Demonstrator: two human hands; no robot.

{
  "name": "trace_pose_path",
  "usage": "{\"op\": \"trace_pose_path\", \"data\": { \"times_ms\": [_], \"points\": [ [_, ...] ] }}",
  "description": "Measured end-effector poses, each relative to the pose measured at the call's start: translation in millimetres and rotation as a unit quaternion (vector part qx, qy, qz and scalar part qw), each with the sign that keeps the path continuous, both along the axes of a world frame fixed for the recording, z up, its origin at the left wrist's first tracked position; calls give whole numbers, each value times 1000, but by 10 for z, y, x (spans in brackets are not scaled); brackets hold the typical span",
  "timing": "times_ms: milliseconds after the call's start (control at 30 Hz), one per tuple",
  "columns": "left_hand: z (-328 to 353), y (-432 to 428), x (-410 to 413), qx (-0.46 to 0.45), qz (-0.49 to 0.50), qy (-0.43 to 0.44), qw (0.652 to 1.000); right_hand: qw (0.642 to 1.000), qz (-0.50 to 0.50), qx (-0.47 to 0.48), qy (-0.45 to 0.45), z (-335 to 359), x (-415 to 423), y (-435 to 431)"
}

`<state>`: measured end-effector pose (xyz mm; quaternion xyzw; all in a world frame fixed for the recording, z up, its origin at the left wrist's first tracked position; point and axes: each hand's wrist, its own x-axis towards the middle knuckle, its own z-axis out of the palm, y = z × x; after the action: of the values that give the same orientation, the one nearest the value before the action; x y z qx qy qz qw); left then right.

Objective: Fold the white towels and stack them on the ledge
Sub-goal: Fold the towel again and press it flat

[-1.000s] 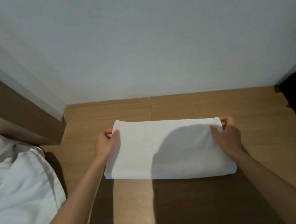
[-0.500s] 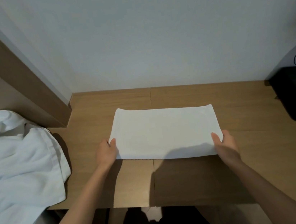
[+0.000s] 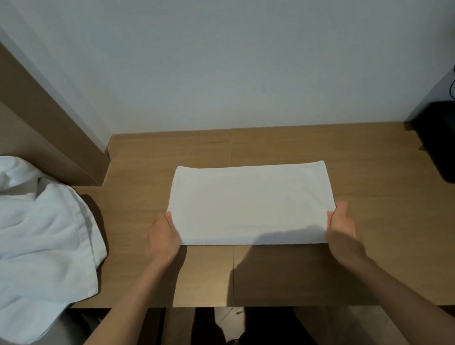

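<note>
On wooden ledge (image 3: 306, 272) by pale wall (image 3: 234, 55): hands (image 3: 163, 236) (image 3: 342, 226) pinching folded towel (image 3: 250, 204) corners.

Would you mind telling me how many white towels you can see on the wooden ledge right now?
2: a flat folded white towel at the centre, its near corners at both hands, and a crumpled white towel draped over the left end. More may be hidden in that heap.

A plain pale wall (image 3: 233, 50) (dimly lit) backs the wooden ledge (image 3: 363, 154).
</note>
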<state>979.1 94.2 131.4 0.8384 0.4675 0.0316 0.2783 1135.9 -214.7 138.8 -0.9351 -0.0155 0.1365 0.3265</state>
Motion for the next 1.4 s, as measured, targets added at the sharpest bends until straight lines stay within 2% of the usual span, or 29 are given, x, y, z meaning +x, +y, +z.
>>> {"op": "trace_pose_path", "data": {
  "times_ms": [100,200,300,367,400,467,600,700,767,933,1100,1400],
  "points": [
    [-5,13,-50,-22,-21,-4,1000,1000,-2,-1,-13,15,-55,-35],
    [26,11,-97,-13,-48,32,998,997,6,-45,-58,53,-112,-36],
    [127,-68,-118,56,-55,104,991,981,55,-144,-115,95,-111,-18],
    [260,-156,-92,120,-59,136,982,977,55,-168,-118,155,-83,33],
    [331,-201,-48,151,-66,135,977,974,63,-178,-127,184,-68,86],
    [431,-319,122,176,-90,73,978,960,113,-195,-167,214,-52,276],
    [411,-774,676,180,-219,10,959,944,224,-179,-162,159,-38,817],
    [203,-1016,987,137,-265,30,954,923,277,-221,-149,-24,-24,1105],
    [-6,-1032,1031,127,-279,70,949,924,275,-241,-111,-179,-60,1171],
    [-242,-931,925,172,-281,75,941,930,259,-212,-154,-345,-106,1078],
    [-250,-585,695,167,-208,73,961,924,264,-224,-163,-333,97,708],
    [-221,-141,382,131,-130,63,981,949,155,-241,-132,-313,254,417]
  ]
}}
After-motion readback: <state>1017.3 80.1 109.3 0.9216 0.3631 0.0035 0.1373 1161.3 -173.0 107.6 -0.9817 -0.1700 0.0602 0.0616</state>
